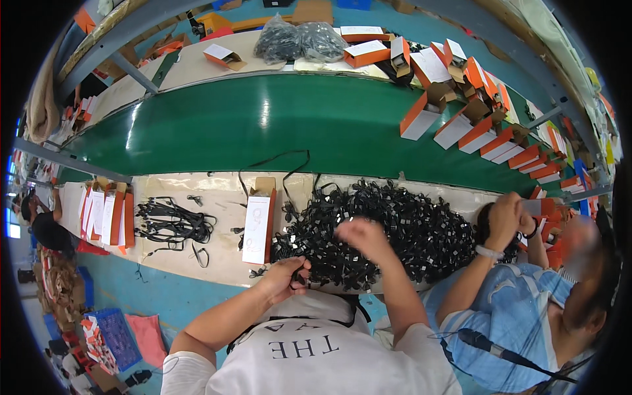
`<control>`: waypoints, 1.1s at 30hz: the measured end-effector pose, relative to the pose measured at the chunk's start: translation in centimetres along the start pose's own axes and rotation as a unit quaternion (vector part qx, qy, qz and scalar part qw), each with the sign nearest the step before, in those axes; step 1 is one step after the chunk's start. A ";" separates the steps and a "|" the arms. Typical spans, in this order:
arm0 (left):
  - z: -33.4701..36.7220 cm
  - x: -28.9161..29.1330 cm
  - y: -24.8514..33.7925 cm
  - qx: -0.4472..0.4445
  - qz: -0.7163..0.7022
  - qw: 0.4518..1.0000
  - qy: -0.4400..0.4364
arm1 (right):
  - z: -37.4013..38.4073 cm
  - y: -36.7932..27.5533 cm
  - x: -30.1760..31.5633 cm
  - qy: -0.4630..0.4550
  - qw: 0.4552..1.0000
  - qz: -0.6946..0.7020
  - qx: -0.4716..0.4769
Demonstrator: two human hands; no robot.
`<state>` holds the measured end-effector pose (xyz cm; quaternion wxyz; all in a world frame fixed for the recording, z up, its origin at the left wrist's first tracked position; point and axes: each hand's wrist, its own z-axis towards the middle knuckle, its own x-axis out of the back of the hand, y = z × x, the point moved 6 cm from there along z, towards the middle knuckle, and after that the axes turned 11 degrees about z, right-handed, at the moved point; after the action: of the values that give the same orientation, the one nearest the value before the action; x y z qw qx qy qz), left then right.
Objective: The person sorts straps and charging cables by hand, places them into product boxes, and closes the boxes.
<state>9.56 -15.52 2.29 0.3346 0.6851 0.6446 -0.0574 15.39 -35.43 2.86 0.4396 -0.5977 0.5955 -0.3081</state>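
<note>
A big heap of short black cables with plugs (408, 230) lies on the bench before me. At its near left edge, my left hand (283, 278) is closed, with part of a black cable (300, 275) showing between its fingers. Over the heap is my right hand (363, 238), smeared by motion; whether it holds anything cannot be seen. An open orange and white box (258, 227) stands just left of the heap. Farther left, several black cables (174, 222) are laid out roughly side by side.
Beyond the bench runs a green conveyor belt (263, 122) with open orange and white boxes (421, 117) at its right. More boxes (102, 214) stand at the left bench end. Close on my right, a co-worker in a blue top (494, 316) reaches to the heap's right side.
</note>
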 end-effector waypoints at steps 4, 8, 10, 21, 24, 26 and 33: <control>-0.7 -1.1 2.4 -0.017 0.123 0.992 0.031 | 4.2 0.3 9.5 0.409 0.794 -0.392 0.223; -2.0 1.5 4.2 -0.119 0.305 0.936 0.127 | 5.9 0.7 10.6 0.330 0.804 -0.413 0.272; -3.8 2.4 5.3 -0.174 0.408 0.878 0.182 | 3.7 -3.0 8.3 0.365 0.749 -0.427 0.353; -12.0 1.9 4.9 -0.253 0.140 0.952 -0.104 | -1.4 -8.0 -19.4 -0.295 0.903 -0.048 0.308; -15.5 6.5 3.8 -0.280 0.250 0.925 -0.054 | -1.1 -3.8 -26.5 -0.456 0.872 0.159 0.080; -20.7 10.6 4.1 -0.226 0.252 0.941 0.009 | -1.6 -0.3 -31.5 -0.477 0.857 0.181 -0.072; -29.5 28.4 3.5 -0.288 0.361 0.825 0.324 | -3.5 2.0 -46.1 -0.310 0.916 -0.203 0.153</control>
<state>7.01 24.41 11.87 0.2852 0.7206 0.4096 0.4812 6.73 9.52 9.69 0.6162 -0.6966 0.2409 -0.2776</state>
